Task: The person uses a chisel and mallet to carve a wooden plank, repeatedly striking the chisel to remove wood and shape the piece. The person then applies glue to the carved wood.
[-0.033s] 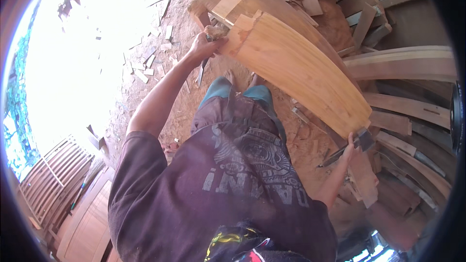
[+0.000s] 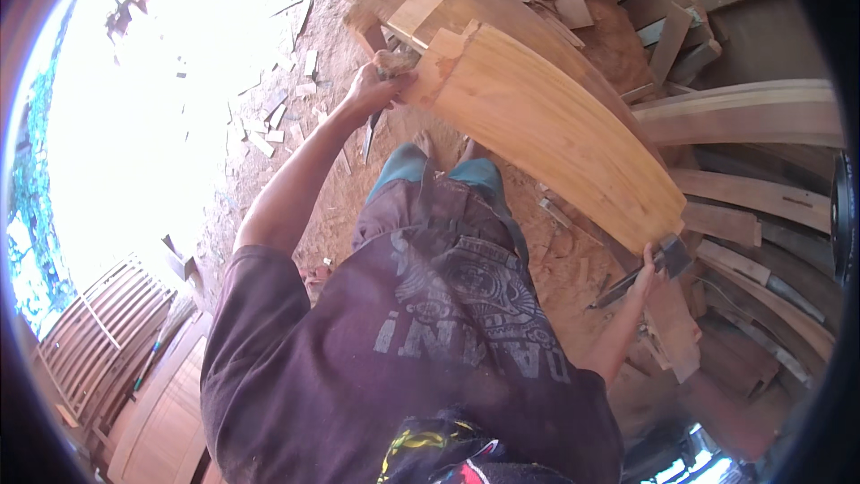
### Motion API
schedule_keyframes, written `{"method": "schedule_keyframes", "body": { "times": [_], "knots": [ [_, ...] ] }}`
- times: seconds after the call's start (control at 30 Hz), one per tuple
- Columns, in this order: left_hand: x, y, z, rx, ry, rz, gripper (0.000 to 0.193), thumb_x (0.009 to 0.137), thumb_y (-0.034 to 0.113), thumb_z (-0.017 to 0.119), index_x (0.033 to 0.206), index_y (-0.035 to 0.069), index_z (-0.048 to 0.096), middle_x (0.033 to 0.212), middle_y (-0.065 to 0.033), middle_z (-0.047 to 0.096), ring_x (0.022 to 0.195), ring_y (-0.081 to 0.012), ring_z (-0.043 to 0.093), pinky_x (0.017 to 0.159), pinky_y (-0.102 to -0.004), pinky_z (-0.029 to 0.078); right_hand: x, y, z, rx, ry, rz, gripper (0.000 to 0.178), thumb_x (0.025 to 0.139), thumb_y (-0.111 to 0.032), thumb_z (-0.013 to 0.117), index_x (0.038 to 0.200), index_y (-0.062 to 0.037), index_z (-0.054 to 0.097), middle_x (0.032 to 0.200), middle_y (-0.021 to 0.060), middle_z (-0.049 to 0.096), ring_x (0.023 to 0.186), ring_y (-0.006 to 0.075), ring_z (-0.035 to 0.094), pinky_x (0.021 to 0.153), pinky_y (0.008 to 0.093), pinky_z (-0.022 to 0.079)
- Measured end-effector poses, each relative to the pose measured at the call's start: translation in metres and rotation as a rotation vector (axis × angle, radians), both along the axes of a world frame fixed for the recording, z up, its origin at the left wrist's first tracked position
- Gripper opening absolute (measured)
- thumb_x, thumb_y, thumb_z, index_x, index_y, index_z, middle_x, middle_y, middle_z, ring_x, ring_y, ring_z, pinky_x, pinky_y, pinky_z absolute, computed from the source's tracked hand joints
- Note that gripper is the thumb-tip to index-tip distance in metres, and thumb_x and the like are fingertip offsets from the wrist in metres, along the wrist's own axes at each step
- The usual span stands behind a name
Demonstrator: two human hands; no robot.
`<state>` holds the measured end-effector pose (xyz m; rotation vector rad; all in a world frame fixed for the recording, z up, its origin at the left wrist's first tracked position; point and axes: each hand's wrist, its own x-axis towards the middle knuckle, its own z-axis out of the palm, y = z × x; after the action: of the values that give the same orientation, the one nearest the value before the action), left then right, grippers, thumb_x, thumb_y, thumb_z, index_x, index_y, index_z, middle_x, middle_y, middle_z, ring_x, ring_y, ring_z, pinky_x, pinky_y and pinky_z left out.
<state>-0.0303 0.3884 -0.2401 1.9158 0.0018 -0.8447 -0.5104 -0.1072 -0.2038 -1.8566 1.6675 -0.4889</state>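
Note:
A broad, slightly curved yellow-brown wooden board (image 2: 555, 134) slants across in front of me, over a longer wooden plank (image 2: 528, 27). At its far left end my left hand (image 2: 372, 91) is closed on the board's end, beside a rough tan lump (image 2: 396, 63). A thin dark strip (image 2: 370, 136) hangs below that hand. My right hand (image 2: 640, 280) is at the board's near right end, its fingers up by the corner. It closes around a dark bar with a blocky head (image 2: 674, 256), which lies against the board's end; its exact kind is unclear.
Stacked curved timbers (image 2: 752, 116) crowd the right side. Wood offcuts (image 2: 262, 143) lie scattered over the dusty ground at left. A slatted wooden frame (image 2: 98, 332) and a panel (image 2: 166, 412) stand at lower left. My bare feet (image 2: 425, 142) are under the board's near edge.

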Motion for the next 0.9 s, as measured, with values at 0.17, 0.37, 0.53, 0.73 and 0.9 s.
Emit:
{"method": "schedule_keyframes", "body": {
  "times": [0.17,0.37,0.53,0.73,0.9],
  "knots": [
    [0.005,0.005,0.082,-0.143,-0.193,0.095,0.038,0.090,0.032,0.081,0.115,0.004,0.074,0.094,-0.0057,0.074,0.069,-0.0115,0.066,0.056,-0.0281,0.054,0.008,0.005,0.037,0.205,-0.081,0.004,0.065,0.090,-0.036,0.085,0.136,0.0045,0.063,0.133,0.0112,0.066,0.112,0.0194,0.063,0.090,0.0327,0.052],
    [0.034,0.011,0.186,-0.233,-0.157,0.054,0.030,0.089,0.025,0.081,0.109,0.003,0.077,0.084,-0.0082,0.074,0.063,-0.0127,0.064,0.056,-0.0271,0.052,0.026,-0.032,0.126,0.363,0.117,0.069,0.050,0.088,-0.048,0.083,0.109,-0.0027,0.075,0.093,0.0024,0.067,0.069,0.0121,0.058,0.060,0.0275,0.047],
    [0.077,-0.007,0.148,-0.455,-0.082,0.032,0.051,0.093,0.043,0.079,0.116,-0.002,0.074,0.092,-0.0113,0.076,0.079,-0.0168,0.072,0.068,-0.0273,0.057,0.052,-0.100,0.138,0.320,0.131,0.135,0.041,0.089,-0.045,0.080,0.090,-0.0051,0.072,0.073,0.0025,0.063,0.056,0.0145,0.055,0.053,0.0314,0.042],
    [0.102,-0.060,0.109,-0.605,-0.100,0.070,0.074,0.089,0.044,0.086,0.132,-0.010,0.062,0.105,-0.0182,0.074,0.100,-0.0214,0.075,0.081,-0.0294,0.060,0.076,-0.155,0.131,0.252,0.010,0.141,0.045,0.091,-0.051,0.078,0.094,-0.0059,0.073,0.086,0.0030,0.068,0.070,0.0142,0.060,0.062,0.0298,0.045],
    [0.119,-0.085,0.087,-0.341,-0.292,0.102,0.067,0.086,0.045,0.087,0.131,-0.001,0.067,0.111,-0.0099,0.073,0.098,-0.0200,0.072,0.079,-0.0351,0.057,0.121,-0.158,0.116,0.326,-0.254,0.044,0.055,0.090,-0.060,0.077,0.107,-0.0076,0.072,0.099,0.0029,0.070,0.085,0.0145,0.063,0.071,0.0314,0.048]
  ]
}}
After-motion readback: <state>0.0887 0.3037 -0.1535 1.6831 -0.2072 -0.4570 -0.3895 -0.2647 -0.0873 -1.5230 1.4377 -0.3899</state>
